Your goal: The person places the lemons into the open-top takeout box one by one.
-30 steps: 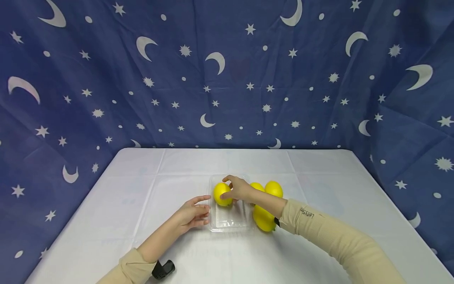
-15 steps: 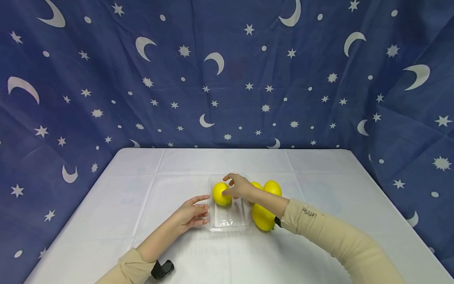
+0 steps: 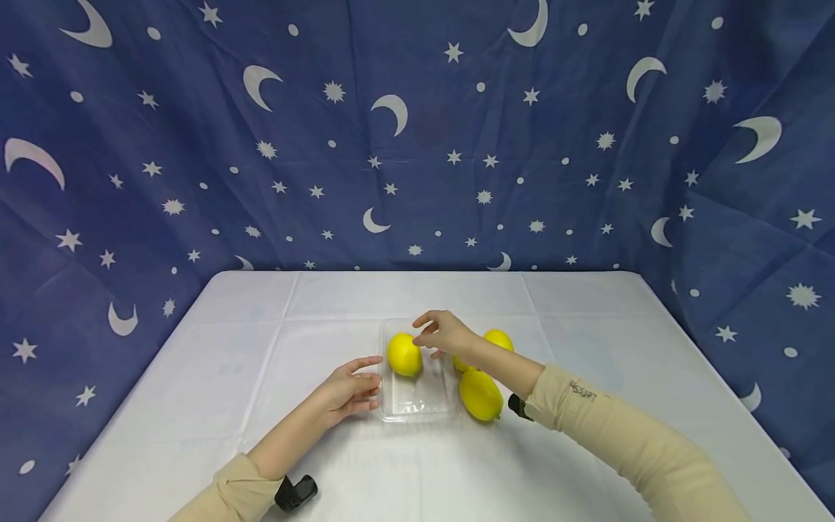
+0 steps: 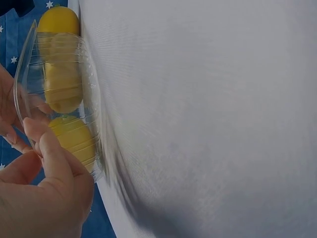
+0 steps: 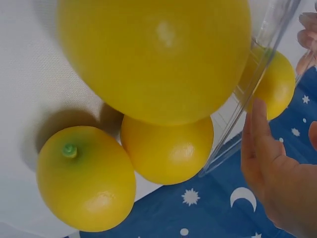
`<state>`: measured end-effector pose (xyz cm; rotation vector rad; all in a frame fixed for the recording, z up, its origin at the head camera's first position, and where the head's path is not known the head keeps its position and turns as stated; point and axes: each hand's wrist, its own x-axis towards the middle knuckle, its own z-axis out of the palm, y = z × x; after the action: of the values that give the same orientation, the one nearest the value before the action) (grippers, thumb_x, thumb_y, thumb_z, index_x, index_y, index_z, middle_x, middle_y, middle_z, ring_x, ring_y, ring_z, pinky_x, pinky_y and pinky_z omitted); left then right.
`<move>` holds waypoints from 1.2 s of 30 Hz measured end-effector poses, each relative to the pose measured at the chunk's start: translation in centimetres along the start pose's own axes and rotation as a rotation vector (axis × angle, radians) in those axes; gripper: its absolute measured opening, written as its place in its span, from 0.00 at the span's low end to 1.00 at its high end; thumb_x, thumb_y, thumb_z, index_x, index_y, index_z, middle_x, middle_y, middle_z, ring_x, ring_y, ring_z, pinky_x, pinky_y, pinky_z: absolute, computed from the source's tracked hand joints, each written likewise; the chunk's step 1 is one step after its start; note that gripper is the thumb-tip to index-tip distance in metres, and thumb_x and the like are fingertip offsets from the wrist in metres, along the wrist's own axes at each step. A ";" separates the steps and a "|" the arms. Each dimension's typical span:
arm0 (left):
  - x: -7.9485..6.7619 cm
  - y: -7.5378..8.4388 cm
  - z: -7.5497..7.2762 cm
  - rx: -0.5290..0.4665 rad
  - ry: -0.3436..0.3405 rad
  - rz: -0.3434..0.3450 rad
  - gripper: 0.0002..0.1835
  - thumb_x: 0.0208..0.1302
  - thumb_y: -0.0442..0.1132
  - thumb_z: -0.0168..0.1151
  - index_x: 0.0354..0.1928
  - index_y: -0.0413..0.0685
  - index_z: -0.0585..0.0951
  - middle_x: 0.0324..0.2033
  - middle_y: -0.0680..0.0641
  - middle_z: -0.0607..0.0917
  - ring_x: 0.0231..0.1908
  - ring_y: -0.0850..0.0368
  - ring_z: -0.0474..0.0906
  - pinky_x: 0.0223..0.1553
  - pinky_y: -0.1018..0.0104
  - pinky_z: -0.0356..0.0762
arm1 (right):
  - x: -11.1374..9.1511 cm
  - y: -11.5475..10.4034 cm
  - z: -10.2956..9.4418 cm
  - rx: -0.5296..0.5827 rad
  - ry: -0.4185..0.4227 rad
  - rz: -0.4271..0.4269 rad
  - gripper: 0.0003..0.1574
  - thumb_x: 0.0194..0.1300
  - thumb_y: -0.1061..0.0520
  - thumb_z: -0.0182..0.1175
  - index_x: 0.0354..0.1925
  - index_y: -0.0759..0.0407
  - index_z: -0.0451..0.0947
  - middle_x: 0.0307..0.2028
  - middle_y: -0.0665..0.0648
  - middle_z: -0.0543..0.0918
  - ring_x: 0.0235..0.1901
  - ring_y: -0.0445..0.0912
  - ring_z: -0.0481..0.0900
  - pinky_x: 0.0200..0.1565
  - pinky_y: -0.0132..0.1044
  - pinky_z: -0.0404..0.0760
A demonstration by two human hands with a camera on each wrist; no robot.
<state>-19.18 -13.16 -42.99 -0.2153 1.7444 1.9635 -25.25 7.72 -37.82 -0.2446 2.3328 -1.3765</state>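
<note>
A yellow lemon (image 3: pixel 404 354) rests in the far left part of a clear plastic container (image 3: pixel 417 407). My right hand (image 3: pixel 451 336) hovers over the container's far right side, fingers loosely spread and holding nothing. In the right wrist view the right hand's fingers (image 5: pixel 260 129) lie near the lemon (image 5: pixel 277 84) in the container. My left hand (image 3: pixel 349 393) stays at the container's left edge, fingertips against or very near its rim. Three more lemons lie right of the container: a near one (image 3: pixel 481 396), a far one (image 3: pixel 499 339), and one partly hidden by the right wrist.
A white cloth covers the table (image 3: pixel 313 304). Behind it hangs a blue curtain (image 3: pixel 430 130) with moons and stars. Black wrist cameras sit at the left wrist (image 3: pixel 296 493) and right wrist (image 3: pixel 520 407).
My right hand has let go of the lemon in the container and moved slightly up and right, away from it. The left hand has kept its place at the container.
</note>
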 end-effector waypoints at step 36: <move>0.1 -0.7 -0.2 -0.011 -0.017 0.041 0.29 0.65 0.29 0.52 0.68 0.39 0.59 0.36 0.52 0.76 0.31 0.64 0.74 0.32 0.74 0.81 | -5.4 2.4 -4.8 0.067 -0.058 -0.079 0.19 0.69 0.58 0.52 0.52 0.70 0.71 0.49 0.70 0.77 0.44 0.53 0.79 0.49 0.50 0.82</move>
<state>-18.95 -13.30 -43.68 -0.1674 1.7402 1.9984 -22.36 14.63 -36.40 -0.3551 2.2466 -1.4623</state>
